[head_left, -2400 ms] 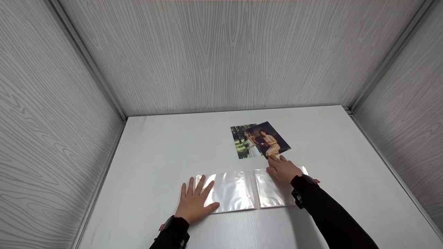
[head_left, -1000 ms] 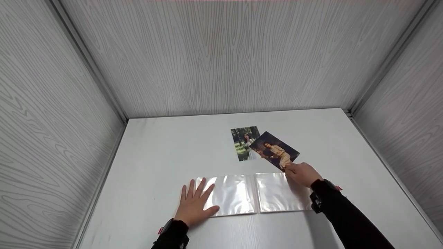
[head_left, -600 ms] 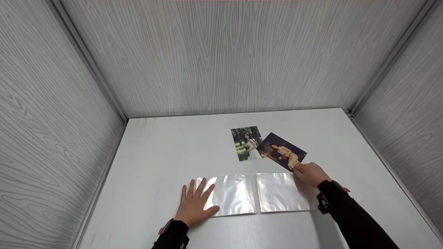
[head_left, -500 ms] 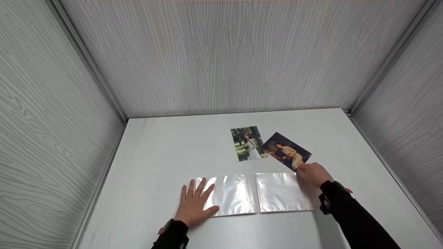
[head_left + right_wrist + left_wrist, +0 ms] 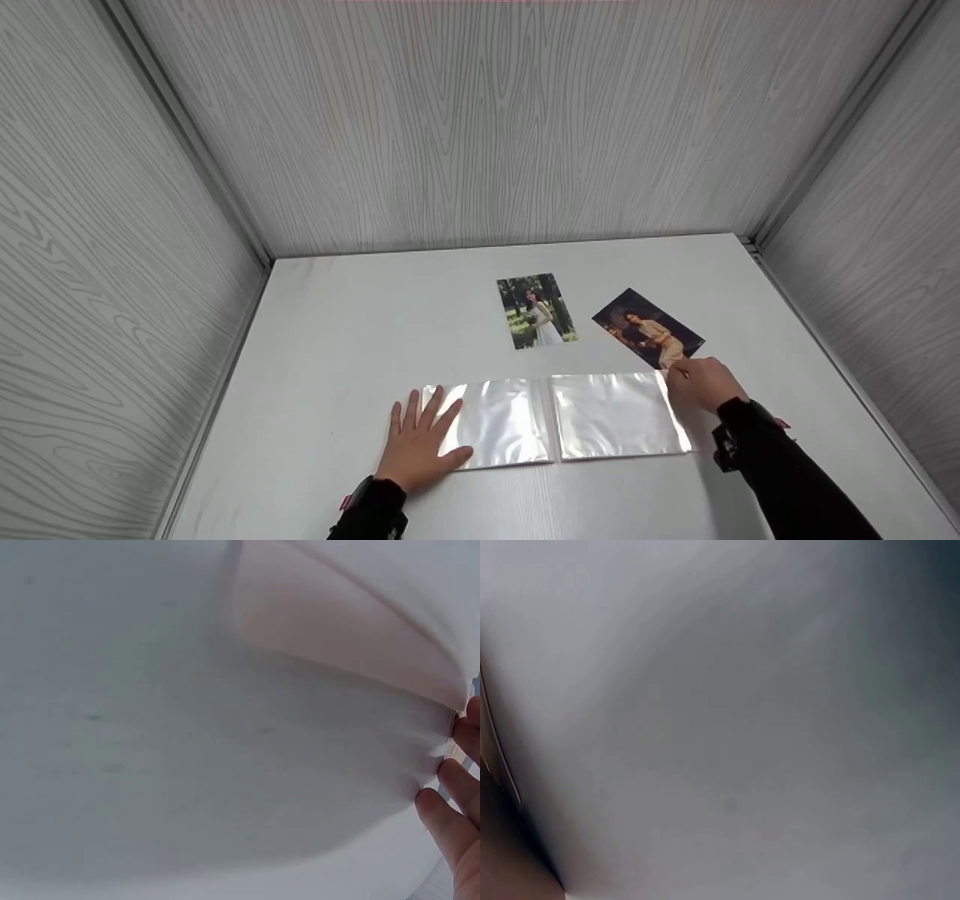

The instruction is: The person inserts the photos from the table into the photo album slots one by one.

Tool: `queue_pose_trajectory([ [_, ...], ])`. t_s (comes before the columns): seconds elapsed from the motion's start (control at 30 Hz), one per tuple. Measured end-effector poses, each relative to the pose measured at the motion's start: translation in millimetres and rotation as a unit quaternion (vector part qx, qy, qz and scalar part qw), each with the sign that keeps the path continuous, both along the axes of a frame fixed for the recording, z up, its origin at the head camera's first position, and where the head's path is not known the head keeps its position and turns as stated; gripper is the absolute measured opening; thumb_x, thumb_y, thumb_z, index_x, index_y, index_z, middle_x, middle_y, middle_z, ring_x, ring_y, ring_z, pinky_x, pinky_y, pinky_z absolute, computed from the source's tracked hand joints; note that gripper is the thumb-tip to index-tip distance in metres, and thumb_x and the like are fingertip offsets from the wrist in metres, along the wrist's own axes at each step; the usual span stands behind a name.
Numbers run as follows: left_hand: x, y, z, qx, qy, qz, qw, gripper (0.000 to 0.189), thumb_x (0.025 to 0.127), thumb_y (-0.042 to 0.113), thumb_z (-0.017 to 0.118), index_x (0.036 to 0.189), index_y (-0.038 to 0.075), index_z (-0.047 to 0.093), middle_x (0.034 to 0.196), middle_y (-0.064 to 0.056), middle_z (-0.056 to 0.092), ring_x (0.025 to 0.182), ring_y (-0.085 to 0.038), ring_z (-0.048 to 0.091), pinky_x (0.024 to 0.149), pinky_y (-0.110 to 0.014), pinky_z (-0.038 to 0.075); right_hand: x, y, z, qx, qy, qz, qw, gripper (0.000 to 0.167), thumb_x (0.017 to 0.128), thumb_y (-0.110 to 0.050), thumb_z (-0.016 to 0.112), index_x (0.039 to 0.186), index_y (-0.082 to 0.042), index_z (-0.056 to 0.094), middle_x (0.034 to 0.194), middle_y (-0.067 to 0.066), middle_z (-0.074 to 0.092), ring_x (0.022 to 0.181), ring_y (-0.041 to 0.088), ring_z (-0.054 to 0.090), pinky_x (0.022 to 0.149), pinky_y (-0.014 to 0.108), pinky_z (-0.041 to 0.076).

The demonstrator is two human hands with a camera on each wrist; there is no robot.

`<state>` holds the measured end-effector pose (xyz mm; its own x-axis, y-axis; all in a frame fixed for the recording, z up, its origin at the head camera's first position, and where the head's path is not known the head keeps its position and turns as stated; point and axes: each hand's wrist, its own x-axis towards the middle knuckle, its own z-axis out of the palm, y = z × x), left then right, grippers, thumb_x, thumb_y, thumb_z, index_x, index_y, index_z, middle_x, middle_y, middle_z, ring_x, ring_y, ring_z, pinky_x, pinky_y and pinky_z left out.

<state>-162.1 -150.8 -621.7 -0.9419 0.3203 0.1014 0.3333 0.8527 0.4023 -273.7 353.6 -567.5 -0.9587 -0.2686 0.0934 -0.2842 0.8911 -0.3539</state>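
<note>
An album of clear photo sleeves lies spread flat on the white table, glossy and creased. My left hand rests with spread fingers on its left sleeve. At the album's upper right corner, my right hand pinches the lower corner of a dark photo showing a seated person in a cream outfit. A second photo, of a person in white among greenery, lies apart to its left. The right wrist view has curled fingertips close to the table, beside a pale pinkish flat piece.
The white table meets grey wood-grain panels at the back and both sides. The left wrist view is mostly blurred table surface, with a bit of hand at its lower left.
My right hand has drawn the dark photo rightward and turned it clockwise, off the greenery photo it overlapped. The left hand has stayed on the album.
</note>
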Motion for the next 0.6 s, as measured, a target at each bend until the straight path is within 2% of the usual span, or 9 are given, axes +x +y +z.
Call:
queue_pose_trajectory([
  [0.17,-1.6,-0.4,-3.0,-0.02,-0.013,0.007,0.9997,0.081,0.095,0.07,0.049,0.161,0.025,0.035,0.171,-0.011,0.019,0.155,-0.047,0.008,0.121,-0.068,0.002,5.5,5.7,3.4,-0.008,0.007,-0.009,0.9999,0.03,0.096,-0.009,0.06,0.067,-0.011,0.062,0.058,-0.005,0.053,0.054,0.014,0.043,0.057,0.034,0.039],
  [0.43,-5.0,-1.4,-11.9,-0.022,-0.023,0.011,0.9994,0.083,0.094,0.074,0.046,0.162,0.028,0.032,0.172,-0.008,0.015,0.156,-0.045,0.004,0.121,-0.066,-0.002,13.5,18.7,3.7,-0.029,0.006,-0.03,0.9991,0.034,0.091,-0.006,0.059,0.059,-0.015,0.055,0.056,-0.006,0.046,0.052,0.013,0.039,0.055,0.028,0.032],
  [0.6,-3.9,-1.2,-10.3,-0.025,-0.028,0.012,0.9992,0.084,0.093,0.076,0.044,0.162,0.029,0.031,0.172,-0.006,0.013,0.156,-0.044,0.002,0.121,-0.066,-0.003,18.0,30.1,2.6,-0.039,0.003,-0.054,0.9978,0.037,0.091,-0.007,0.058,0.056,-0.015,0.052,0.055,-0.006,0.046,0.053,0.014,0.039,0.055,0.028,0.031],
])
